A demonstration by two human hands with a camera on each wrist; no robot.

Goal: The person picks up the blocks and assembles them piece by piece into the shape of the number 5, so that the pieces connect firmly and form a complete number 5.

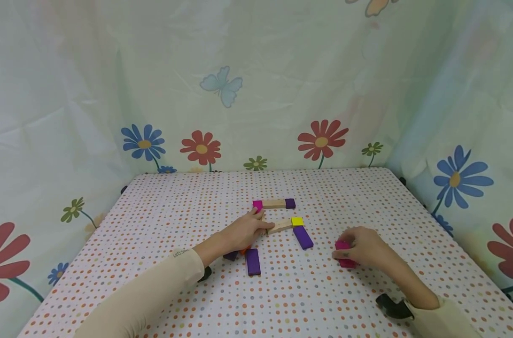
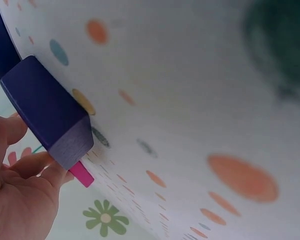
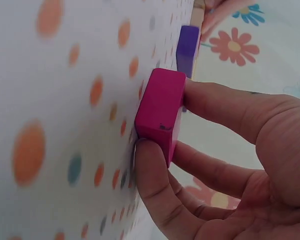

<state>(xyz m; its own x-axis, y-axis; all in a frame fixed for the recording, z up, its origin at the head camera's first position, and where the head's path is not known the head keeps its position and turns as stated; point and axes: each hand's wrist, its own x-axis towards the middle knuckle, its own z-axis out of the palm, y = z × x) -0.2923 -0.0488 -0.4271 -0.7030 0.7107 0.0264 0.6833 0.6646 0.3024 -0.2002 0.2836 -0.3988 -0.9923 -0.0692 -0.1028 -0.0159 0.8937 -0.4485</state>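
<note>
A pale, faintly creased curtain (image 1: 163, 56) closes off the back and both sides, printed with a light blue butterfly (image 1: 222, 87), part of an orange butterfly (image 1: 376, 6) at the top edge, and big daisies in blue (image 1: 144, 144), red (image 1: 322, 140) and green (image 1: 255, 163). Before it spreads a table (image 1: 345, 188) covered in white with small multicoloured dots, mostly orange; the light is soft, with a dull sheen on the curtain's left side
</note>
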